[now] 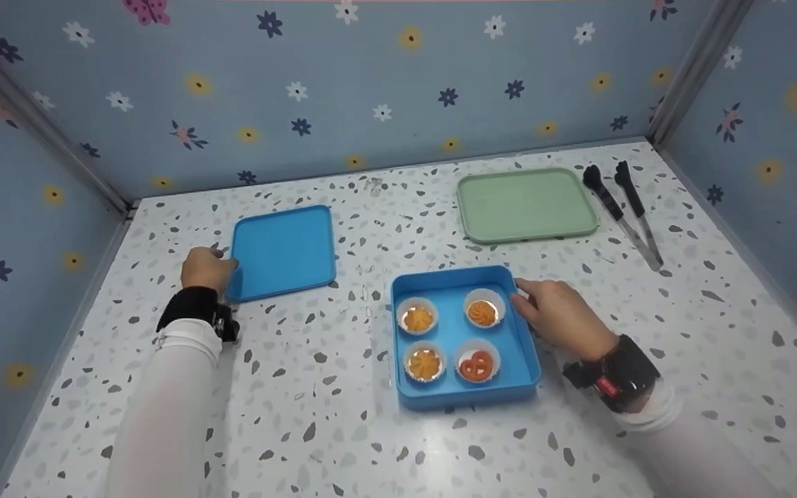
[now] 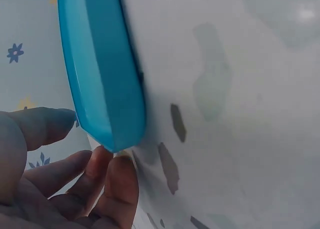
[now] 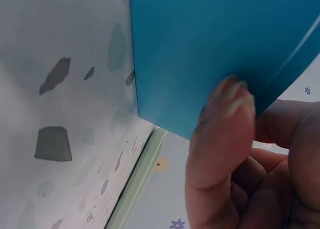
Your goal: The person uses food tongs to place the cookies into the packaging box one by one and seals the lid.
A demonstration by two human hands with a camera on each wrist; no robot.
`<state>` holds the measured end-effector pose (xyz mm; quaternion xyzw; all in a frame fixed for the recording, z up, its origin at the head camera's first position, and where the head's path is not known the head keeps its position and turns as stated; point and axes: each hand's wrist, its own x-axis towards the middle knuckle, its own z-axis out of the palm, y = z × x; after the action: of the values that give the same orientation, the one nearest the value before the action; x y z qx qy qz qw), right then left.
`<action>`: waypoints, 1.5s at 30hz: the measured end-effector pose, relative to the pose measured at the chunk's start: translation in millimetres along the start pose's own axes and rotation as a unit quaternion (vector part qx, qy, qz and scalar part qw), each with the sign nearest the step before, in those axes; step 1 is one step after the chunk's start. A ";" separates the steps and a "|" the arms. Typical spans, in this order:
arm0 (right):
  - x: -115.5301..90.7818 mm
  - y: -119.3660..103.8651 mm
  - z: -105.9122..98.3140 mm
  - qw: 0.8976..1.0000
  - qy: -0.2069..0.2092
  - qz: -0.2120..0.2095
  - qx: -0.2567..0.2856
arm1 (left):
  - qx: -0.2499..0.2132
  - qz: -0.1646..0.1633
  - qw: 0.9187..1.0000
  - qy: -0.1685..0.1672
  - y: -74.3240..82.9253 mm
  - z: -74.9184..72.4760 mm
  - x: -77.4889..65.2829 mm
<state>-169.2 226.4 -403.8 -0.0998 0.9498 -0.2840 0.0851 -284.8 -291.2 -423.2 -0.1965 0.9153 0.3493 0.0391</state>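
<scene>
My left hand [image 1: 206, 268] is at the left edge of a shallow blue lid [image 1: 284, 252], which lies with its low rim up. In the left wrist view the thumb [image 2: 57, 123] is at the lid's rim and the fingertips are against its near corner. My right hand [image 1: 561, 315] grips the right wall of a square blue box [image 1: 524, 356], thumb over the rim and fingers against the outer side. Inside the box stand white paper cups with a pretzel-shaped cookie [image 1: 476, 365], a swirl cookie [image 1: 482, 312] and two flower-shaped cookies [image 1: 425, 364].
A pale green tray [image 1: 526, 205] lies behind the box. To its right are tongs [image 1: 623, 211] with black tips and metal arms, spread apart. Flower-patterned panels [image 1: 385, 76] enclose the speckled table [image 1: 322, 429] at the back and both sides.
</scene>
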 end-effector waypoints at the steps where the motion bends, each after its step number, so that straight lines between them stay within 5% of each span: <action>1: 0.2 -0.2 -0.2 1.000 -0.004 0.002 0.003 | 0.009 0.000 1.000 0.000 0.4 0.0 1.3; 7: 1.7 -0.8 0.4 1.000 -0.009 -0.008 0.010 | 0.050 -0.004 0.999 0.008 1.2 -1.3 8.0; 11: 1.7 0.9 -0.4 1.000 -0.009 -0.011 0.004 | 0.118 0.026 0.992 0.020 3.3 -1.3 12.4; 15: 2.3 3.3 -1.5 1.000 -0.008 -0.011 -0.003 | 0.137 0.045 0.989 0.012 10.5 -5.4 10.5; 18: 3.0 2.8 -1.3 1.000 -0.009 -0.014 -0.005 | 0.104 0.036 0.993 -0.033 13.3 -13.9 6.8; 21: 2.4 2.3 -1.9 1.000 -0.004 -0.021 -0.007 | 0.040 0.011 0.993 -0.113 14.7 -20.2 5.3; 24: 1.3 2.4 -3.1 1.000 0.005 -0.027 -0.011 | -0.034 -0.016 0.982 -0.184 15.6 -23.2 5.3; 27: 1.0 2.5 -3.7 0.999 0.007 -0.028 -0.015 | -0.095 -0.031 0.971 -0.218 16.8 -24.1 3.8; 34: 1.5 2.8 -4.3 1.000 -0.003 -0.017 -0.003 | -0.200 -0.008 0.965 -0.170 31.6 -25.9 -10.6; 39: 1.7 4.8 -6.1 1.000 -0.010 -0.007 0.006 | -0.242 0.058 0.962 -0.112 59.0 -26.0 -31.6; 45: 2.1 5.8 -9.7 1.000 -0.007 0.003 0.005 | -0.288 0.158 0.941 -0.076 97.7 -18.0 -63.3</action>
<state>-174.2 235.7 -399.2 -0.0988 0.9481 -0.2874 0.0932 -263.2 -215.7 -335.4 -0.0255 0.7891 0.6137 -0.0055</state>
